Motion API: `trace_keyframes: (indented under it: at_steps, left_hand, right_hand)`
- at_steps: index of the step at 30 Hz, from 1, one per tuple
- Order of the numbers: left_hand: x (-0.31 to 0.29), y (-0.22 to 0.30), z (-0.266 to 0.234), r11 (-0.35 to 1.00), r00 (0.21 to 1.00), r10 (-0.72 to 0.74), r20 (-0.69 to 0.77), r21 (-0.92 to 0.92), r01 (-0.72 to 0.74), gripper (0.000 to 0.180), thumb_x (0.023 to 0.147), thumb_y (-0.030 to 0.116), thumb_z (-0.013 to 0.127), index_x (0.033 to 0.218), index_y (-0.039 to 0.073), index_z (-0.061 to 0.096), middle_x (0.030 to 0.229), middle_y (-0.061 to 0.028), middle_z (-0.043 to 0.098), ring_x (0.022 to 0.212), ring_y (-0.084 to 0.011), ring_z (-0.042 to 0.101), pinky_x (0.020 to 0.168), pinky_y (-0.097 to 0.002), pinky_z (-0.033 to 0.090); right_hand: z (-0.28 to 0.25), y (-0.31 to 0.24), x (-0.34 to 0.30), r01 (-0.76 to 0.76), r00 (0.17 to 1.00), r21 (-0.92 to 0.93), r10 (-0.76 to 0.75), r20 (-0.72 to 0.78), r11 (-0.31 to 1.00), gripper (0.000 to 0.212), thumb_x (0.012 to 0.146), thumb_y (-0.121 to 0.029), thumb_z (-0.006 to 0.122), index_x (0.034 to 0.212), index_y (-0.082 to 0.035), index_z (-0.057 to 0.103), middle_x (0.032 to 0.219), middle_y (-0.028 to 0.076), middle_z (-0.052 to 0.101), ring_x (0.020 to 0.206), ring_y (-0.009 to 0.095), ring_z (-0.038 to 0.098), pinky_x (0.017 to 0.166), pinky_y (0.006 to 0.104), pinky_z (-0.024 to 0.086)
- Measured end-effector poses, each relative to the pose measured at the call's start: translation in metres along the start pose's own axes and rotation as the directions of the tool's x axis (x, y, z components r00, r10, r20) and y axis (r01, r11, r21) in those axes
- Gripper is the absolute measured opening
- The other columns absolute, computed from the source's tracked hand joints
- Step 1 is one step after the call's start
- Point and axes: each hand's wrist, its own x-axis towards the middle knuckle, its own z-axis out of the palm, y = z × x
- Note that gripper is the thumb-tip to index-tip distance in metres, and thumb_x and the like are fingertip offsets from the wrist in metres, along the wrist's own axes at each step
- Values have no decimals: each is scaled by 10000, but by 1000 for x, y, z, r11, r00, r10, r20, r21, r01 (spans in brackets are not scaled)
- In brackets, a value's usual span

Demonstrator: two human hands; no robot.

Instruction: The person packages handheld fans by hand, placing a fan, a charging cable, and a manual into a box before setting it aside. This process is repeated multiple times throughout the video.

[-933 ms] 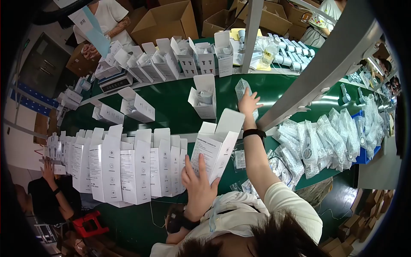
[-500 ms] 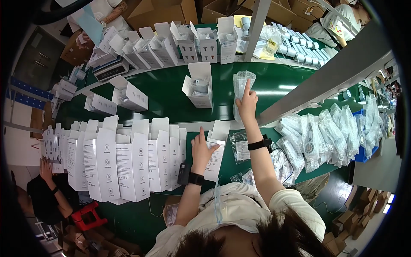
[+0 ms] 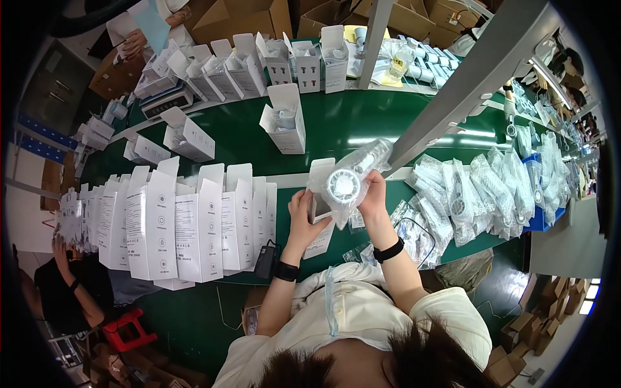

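1. The right hand (image 3: 374,194) grips a small white handheld fan sealed in a clear plastic bag (image 3: 349,180), fingers curled around its right side; the round fan face looks up at the camera, above the near edge of the green tabletop (image 3: 336,129).
2. The left hand (image 3: 301,210) holds a white open-topped cardboard carton (image 3: 319,205) just left of the bagged fan. The bag overlaps the carton, so the carton's mouth and most of its front are hidden, and whether the fan has entered it cannot be told.
3. The fan's handle is hard to make out through the crinkled, glaring plastic; it runs up and to the right toward a grey metal rail (image 3: 466,84) that crosses the view diagonally.
4. A row of upright white cartons with open flaps (image 3: 174,223) stands left of the left hand; its far-left end blurs into the picture's dark rim.
5. A heap of clear-bagged white fans (image 3: 479,194) lies right of the right hand, partly covered by the rail.
6. Single open white cartons (image 3: 284,119) sit farther out on the tabletop.
7. Another person's hand (image 3: 61,236) shows at the left edge, the body mostly cut off.
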Motion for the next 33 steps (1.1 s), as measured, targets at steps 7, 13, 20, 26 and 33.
trace_keyframes:
  at_steps: [7, 13, 20, 26, 33]
  left_hand:
    - [-18, 2, 7, 998, 975, 55, -218, -27, -62, 714, 599, 98, 761, 1140, 42, 298, 1210, -223, 359, 1078, -369, 428, 869, -427, 383]
    - [-20, 18, 9, 995, 970, 100, -221, 29, -96, 749, 566, 60, 784, 1072, 48, 233, 1211, -236, 361, 1045, -391, 454, 849, -410, 408]
    - [-2, 23, 18, 972, 903, 198, -382, -45, -232, 754, 552, 32, 791, 1041, 67, 219, 1206, -261, 355, 1037, -404, 457, 834, -420, 417]
    - [13, 11, 8, 873, 818, 464, -339, 15, -488, 726, 565, 0, 772, 1006, 82, 201, 1199, -276, 356, 1049, -418, 436, 820, -456, 411]
    - [-9, 15, -15, 982, 919, 186, -348, 73, -172, 558, 605, 37, 741, 1015, 48, 361, 1184, -210, 401, 1030, -362, 463, 825, -406, 403]
  right_hand:
    - [60, 19, -41, 204, 963, -31, -195, 185, 978, 529, 669, -33, 490, 1185, 1, 379, 1137, 174, 494, 1152, 333, 408, 984, 427, 335]
    - [59, 18, -47, 379, 915, -593, -383, 125, 710, 641, 690, -43, 596, 1261, -39, 305, 1164, 133, 481, 1141, 318, 421, 957, 403, 360]
    - [83, 48, -49, 259, 816, -852, -369, 445, -455, 617, 709, -119, 649, 1255, -73, 366, 1131, 110, 495, 1122, 290, 430, 925, 377, 356]
    - [49, 14, -48, 621, 591, -429, 32, 806, -657, 565, 668, -174, 683, 1193, -139, 478, 1156, 122, 461, 1149, 317, 371, 924, 409, 341]
    - [-83, -4, -52, -100, 968, -344, -172, 184, -934, 481, 670, -137, 674, 1126, -129, 524, 1129, 125, 448, 1080, 330, 401, 843, 414, 403]
